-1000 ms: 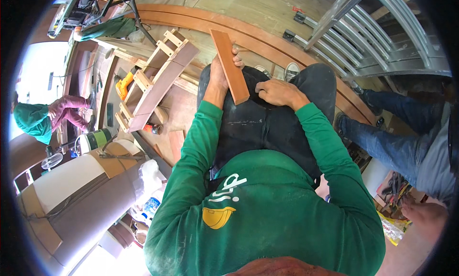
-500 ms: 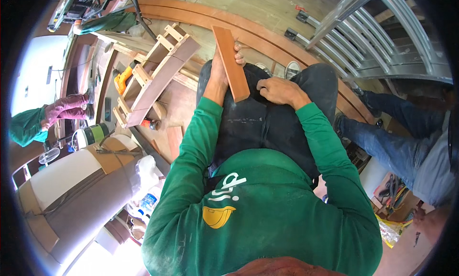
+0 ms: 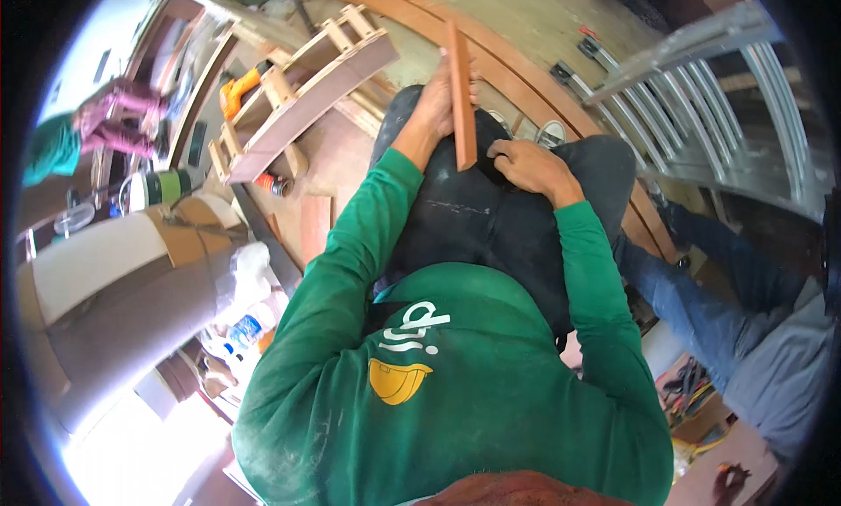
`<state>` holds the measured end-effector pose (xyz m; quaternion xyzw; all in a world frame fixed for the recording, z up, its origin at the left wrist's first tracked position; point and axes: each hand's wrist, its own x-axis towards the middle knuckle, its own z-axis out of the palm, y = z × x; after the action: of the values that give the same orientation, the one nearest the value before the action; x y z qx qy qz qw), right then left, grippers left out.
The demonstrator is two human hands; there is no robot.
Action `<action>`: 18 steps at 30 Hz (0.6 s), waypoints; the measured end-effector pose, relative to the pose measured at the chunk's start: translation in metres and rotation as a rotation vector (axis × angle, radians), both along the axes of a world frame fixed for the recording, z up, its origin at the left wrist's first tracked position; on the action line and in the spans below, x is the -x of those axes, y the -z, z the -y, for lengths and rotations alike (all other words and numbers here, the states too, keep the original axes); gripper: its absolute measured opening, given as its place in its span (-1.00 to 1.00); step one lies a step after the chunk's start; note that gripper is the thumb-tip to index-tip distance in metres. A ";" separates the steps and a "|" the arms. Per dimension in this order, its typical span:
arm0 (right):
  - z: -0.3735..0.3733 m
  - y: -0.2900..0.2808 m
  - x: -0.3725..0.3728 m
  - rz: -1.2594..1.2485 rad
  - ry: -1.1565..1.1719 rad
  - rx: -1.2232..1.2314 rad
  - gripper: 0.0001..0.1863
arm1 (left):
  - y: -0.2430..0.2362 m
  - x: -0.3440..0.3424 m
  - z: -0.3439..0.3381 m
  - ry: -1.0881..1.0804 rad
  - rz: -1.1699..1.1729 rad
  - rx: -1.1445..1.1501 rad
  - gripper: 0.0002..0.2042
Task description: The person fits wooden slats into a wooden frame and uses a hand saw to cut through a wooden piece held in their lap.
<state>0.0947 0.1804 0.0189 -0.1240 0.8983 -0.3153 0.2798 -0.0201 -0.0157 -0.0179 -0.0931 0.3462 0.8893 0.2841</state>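
Observation:
A reddish-brown wooden board [image 3: 462, 107] stands on a slant above my lap, narrow edge mostly showing. My left hand [image 3: 434, 107] is wrapped round it from the left, with fingertips coming out on its right side. Just right of the board's lower end, my right hand [image 3: 532, 168] rests over my dark trousers [image 3: 447, 217] with its fingers curled in. What those fingers hold, if anything, is hidden against the dark cloth. A small gap separates this hand from the board.
A slatted wooden frame [image 3: 307, 103] lies to the left, with an orange power drill [image 3: 241, 89] beside it and a small can [image 3: 273, 184] below. A metal ladder [image 3: 701, 103] is at the right. Another person's legs [image 3: 683, 287] are close on my right; someone else [image 3: 105, 134] is far left.
The board has turned so that more of its narrow edge faces me, and its lower end has shifted right. The whole view has swung a little. My right hand stays curled near it.

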 end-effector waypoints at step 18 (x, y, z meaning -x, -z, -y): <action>0.004 -0.015 0.004 -0.010 0.052 0.056 -0.59 | -0.031 -0.014 0.002 -0.092 0.004 0.108 -0.44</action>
<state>0.0911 0.1766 0.0335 -0.1101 0.8935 -0.3469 0.2633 -0.0062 -0.0173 0.0128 -0.1262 0.3882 0.8813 0.2381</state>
